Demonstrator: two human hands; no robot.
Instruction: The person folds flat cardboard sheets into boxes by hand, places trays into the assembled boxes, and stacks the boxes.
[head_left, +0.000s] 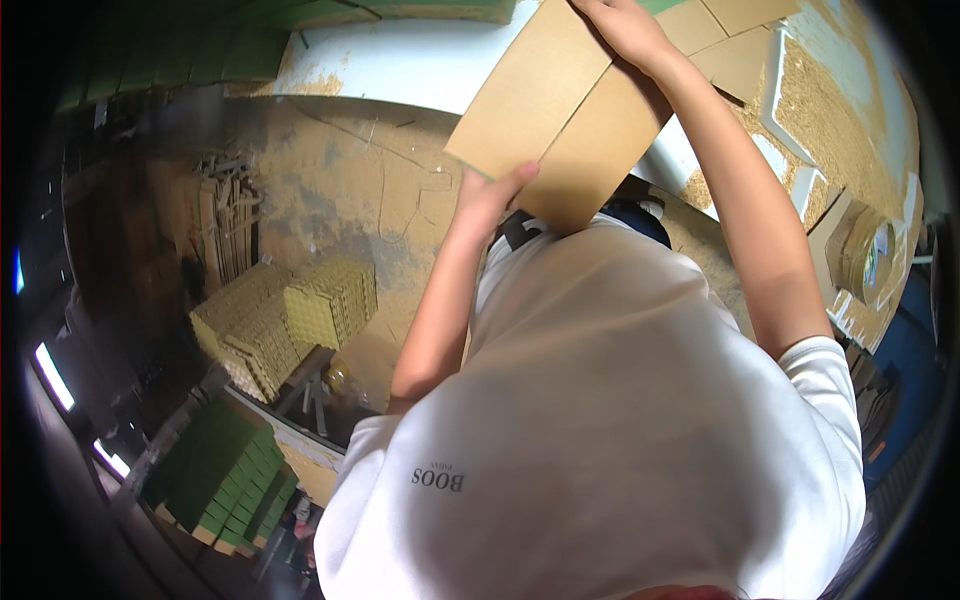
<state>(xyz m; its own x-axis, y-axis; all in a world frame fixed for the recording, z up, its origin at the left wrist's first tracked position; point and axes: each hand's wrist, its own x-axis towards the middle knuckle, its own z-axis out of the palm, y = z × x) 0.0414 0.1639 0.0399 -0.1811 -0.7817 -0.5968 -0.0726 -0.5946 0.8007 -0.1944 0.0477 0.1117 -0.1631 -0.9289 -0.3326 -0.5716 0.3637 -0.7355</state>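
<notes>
A brown cardboard piece (529, 82), creased lengthwise and with a narrow green edge, is held out in front of my body. At its near left corner, my left hand (495, 191) grips it with the thumb on top and the fingers hidden beneath. My right hand (626, 34) is at the far right edge, its fingertips partly cut off by the picture's top. The near end of the cardboard reaches my white shirt at the waist. More flat brown cardboard (739, 64) lies beyond my right forearm on a white work surface (390, 64).
Large green pieces (187, 49) occupy the upper left. Stacked yellowish egg-crate-shaped trays (330, 300) stand left of me, below upright brown strips (225, 225). Green-and-brown stacks (232, 480) are lower left. A wide tape roll (862, 251) sits at right near yellowish debris (832, 105).
</notes>
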